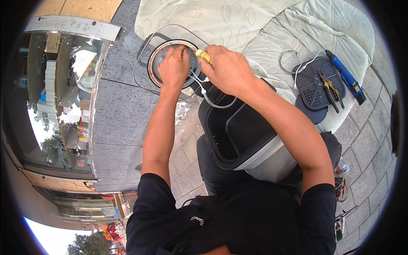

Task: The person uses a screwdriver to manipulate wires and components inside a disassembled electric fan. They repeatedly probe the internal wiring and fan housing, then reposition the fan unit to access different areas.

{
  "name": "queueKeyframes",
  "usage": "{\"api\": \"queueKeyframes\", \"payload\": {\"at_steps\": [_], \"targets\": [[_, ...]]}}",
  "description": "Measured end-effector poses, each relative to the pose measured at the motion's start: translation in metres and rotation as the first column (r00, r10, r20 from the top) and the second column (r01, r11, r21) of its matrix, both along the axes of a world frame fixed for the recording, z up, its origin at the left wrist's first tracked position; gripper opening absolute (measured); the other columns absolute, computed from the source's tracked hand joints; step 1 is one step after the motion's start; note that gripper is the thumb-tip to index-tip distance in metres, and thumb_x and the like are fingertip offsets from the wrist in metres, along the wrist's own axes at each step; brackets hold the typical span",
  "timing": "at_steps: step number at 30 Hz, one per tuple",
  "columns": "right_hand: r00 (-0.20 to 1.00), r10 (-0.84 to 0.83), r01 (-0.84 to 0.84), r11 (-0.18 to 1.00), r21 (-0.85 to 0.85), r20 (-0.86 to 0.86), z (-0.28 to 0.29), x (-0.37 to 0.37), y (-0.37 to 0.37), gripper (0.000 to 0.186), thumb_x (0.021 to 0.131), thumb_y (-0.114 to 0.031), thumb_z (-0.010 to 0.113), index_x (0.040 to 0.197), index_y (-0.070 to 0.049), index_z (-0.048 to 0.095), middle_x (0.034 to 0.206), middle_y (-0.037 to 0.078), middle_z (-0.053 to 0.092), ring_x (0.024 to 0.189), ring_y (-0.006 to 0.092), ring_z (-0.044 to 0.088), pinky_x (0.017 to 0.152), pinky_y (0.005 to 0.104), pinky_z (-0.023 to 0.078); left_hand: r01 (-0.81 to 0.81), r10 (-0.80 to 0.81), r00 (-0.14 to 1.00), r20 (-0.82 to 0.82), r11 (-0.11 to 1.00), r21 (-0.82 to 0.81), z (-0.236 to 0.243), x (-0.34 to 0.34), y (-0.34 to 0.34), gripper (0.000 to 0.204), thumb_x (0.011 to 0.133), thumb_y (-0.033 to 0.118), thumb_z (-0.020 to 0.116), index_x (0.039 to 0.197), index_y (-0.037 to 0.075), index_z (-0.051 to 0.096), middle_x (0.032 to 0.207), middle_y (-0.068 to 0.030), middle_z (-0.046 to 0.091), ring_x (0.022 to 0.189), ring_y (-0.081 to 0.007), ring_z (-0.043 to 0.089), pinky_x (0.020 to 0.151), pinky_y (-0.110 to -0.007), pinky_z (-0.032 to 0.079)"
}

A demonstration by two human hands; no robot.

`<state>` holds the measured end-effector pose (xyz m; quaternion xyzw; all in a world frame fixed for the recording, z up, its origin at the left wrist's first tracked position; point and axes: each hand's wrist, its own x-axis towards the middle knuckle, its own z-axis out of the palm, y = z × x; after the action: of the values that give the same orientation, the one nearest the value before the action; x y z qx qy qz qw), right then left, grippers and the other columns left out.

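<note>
My left hand (175, 66) reaches down into a round housing (155, 78) with a pale rim, its fingers bent and closed. The fingertips are inside the housing, and what they hold, if anything, is hidden. Just right of it, my right hand (227, 70) is closed round a yellow-handled tool (204, 55), whose working end I cannot make out. White wires (203, 90) with small connectors run from the housing below my hands. A black open-topped container (231, 131) with a grey outside rests tilted across my lap, close to the housing.
A quilted pale cloth (272, 36) spreads at the far side. On it, to the right, lie a black perforated plate (312, 83), yellow-and-black pliers (329, 90), a blue pen-shaped tool (345, 74) and a white cable (308, 61). A glass-fronted cabinet (63, 102) stands at the left.
</note>
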<state>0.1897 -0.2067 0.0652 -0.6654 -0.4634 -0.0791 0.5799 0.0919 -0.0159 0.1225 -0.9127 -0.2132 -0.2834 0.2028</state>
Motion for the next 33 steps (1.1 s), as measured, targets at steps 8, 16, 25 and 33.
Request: {"api": "queueKeyframes", "payload": {"at_steps": [8, 16, 25, 33], "targets": [[1.0, -0.008, 0.008, 1.0, 0.019, 0.014, -0.002, 0.0, 0.003, 0.034, 0.105, -0.03, 0.067, 0.104, 0.004, 0.064, 0.096, 0.024, 0.075, 0.083, 0.0418, 0.077, 0.074, 0.0497, 0.063, 0.008, -0.008, 1.0, 0.018, 1.0, -0.009, -0.002, 0.001, 0.0, 0.023, 0.1, 0.027, 0.071, 0.116, 0.015, 0.083, 0.101, -0.0121, 0.074, 0.088, -0.0398, 0.074, 0.076, -0.051, 0.059], [0.995, 0.008, -0.013, 0.999, -0.051, -0.096, 0.003, -0.006, 0.003, 0.038, 0.105, -0.033, 0.067, 0.104, 0.005, 0.067, 0.091, 0.026, 0.076, 0.082, 0.044, 0.078, 0.076, 0.0501, 0.063, 0.022, -0.022, 1.0, 0.005, 1.0, -0.001, -0.002, 0.001, 0.003, 0.022, 0.101, 0.027, 0.068, 0.115, 0.016, 0.081, 0.104, -0.0118, 0.074, 0.086, -0.0418, 0.075, 0.074, -0.055, 0.059], [0.983, 0.045, -0.075, 0.984, -0.162, -0.178, 0.014, -0.008, 0.003, 0.035, 0.104, -0.03, 0.068, 0.106, 0.005, 0.069, 0.083, 0.027, 0.075, 0.082, 0.0451, 0.076, 0.075, 0.0514, 0.062, 0.04, -0.04, 0.999, 0.002, 0.999, -0.004, -0.002, 0.0, 0.005, 0.022, 0.1, 0.025, 0.068, 0.115, 0.014, 0.082, 0.105, -0.0106, 0.075, 0.086, -0.0415, 0.075, 0.074, -0.055, 0.059], [0.941, -0.084, 0.122, 0.988, -0.097, 0.328, 0.01, -0.001, -0.003, 0.038, 0.083, -0.007, 0.074, 0.121, -0.004, 0.07, 0.097, 0.015, 0.071, 0.09, 0.0351, 0.076, 0.073, 0.0468, 0.062, 0.072, -0.071, 0.997, -0.027, 0.996, 0.061, -0.001, 0.0, 0.005, 0.022, 0.1, 0.022, 0.069, 0.115, 0.014, 0.082, 0.104, -0.0099, 0.075, 0.082, -0.0404, 0.075, 0.071, -0.053, 0.06]]}}
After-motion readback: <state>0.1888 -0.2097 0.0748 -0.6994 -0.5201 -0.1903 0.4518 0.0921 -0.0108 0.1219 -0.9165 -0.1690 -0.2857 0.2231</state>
